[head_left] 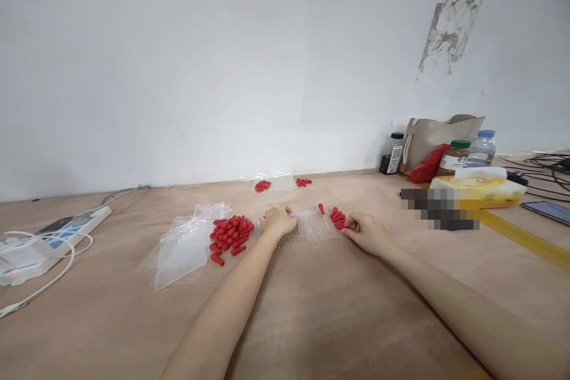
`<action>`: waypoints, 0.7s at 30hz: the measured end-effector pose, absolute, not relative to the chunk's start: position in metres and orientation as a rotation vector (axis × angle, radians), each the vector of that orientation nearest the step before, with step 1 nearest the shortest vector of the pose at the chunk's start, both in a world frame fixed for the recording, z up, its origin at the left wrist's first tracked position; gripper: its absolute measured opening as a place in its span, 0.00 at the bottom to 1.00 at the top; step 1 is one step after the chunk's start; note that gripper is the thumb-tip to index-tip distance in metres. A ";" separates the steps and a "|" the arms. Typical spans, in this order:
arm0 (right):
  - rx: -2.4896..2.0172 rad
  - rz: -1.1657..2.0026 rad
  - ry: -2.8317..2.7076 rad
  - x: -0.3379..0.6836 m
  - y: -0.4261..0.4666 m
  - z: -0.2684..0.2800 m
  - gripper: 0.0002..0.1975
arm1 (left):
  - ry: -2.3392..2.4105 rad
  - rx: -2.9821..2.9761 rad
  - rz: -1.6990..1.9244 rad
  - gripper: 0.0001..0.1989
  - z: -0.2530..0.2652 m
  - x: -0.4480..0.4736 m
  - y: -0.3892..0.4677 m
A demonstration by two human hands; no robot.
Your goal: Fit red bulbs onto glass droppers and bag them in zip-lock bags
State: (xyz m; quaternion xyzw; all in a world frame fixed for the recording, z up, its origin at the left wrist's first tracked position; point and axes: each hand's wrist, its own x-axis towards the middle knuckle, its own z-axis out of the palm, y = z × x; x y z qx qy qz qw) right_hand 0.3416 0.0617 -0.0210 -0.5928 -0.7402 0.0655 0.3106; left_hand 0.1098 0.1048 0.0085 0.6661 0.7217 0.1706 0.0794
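The thin clear tubes (314, 227) lie side by side in a loose row at the middle of the tabletop (294, 314), roughly pointing away from the person. The left hand (279, 221) is over the left part of that row, its fingers bent and partly curled; whether it grips a tube or only rests there is hidden. At the row's right end sits a small cluster of red bulbs (337, 215), with a single bulb (321, 208) at the far edge of the tubes. The right hand (366, 233) is at the near end of this cluster, thumb and fingertips drawn close together; it seems to touch a bulb, but I cannot tell if it has hold of one. For tidy handling, I would keep the left fingers light, since the tubes look slender and likely to roll or crack, and take bulbs singly by their rounded bodies. The larger red pile (229, 233) left of the row is best kept from spilling among the tubes. Farther left, clear bags (182, 255) lie flat and overlapping; sliding a forearm across them could drag them. Toward the wall, another clear bag (282, 183) lies beside more bulbs (304, 182).
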 end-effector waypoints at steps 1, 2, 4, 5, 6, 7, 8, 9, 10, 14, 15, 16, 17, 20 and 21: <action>-1.563 0.176 -1.954 0.342 0.062 -0.021 0.04 | 2.160 1.998 0.514 0.13 0.009 0.110 0.104; -1.559 0.178 -1.954 0.342 0.062 -0.021 0.04 | 2.160 2.005 0.520 0.12 0.009 0.110 0.103; -1.552 0.184 -1.953 0.342 0.063 -0.022 0.04 | 2.157 2.028 0.539 0.11 0.010 0.110 0.100; -1.548 0.186 -1.953 0.342 0.063 -0.022 0.04 | 2.152 2.042 0.548 0.11 0.011 0.110 0.099; -1.545 0.186 -1.954 0.341 0.063 -0.023 0.04 | 2.145 2.056 0.556 0.11 0.011 0.110 0.097; -1.544 0.186 -1.954 0.341 0.063 -0.023 0.04 | 2.139 2.069 0.562 0.11 0.012 0.111 0.095; -1.543 0.186 -1.953 0.341 0.063 -0.023 0.04 | 2.134 2.079 0.568 0.11 0.012 0.111 0.092; -1.544 0.188 -1.951 0.341 0.063 -0.023 0.04 | 2.132 2.086 0.575 0.11 0.013 0.111 0.090; -1.546 0.193 -1.949 0.341 0.062 -0.022 0.04 | 2.132 2.094 0.583 0.11 0.013 0.111 0.087; -1.556 0.205 -1.944 0.341 0.062 -0.022 0.03 | 2.118 2.162 0.619 0.11 0.013 0.109 0.075; -1.558 0.202 -1.941 0.341 0.062 -0.022 0.03 | 2.107 2.187 0.625 0.11 0.013 0.108 0.073; -1.559 0.200 -1.940 0.341 0.062 -0.022 0.03 | 2.095 2.210 0.628 0.11 0.013 0.107 0.071; -1.558 0.198 -1.938 0.341 0.062 -0.022 0.03 | 2.084 2.230 0.629 0.12 0.013 0.107 0.070; -1.556 0.194 -1.939 0.341 0.062 -0.023 0.04 | 2.056 2.269 0.627 0.11 0.012 0.106 0.069; -1.554 0.192 -1.943 0.341 0.062 -0.023 0.04 | 2.050 2.278 0.626 0.11 0.012 0.106 0.069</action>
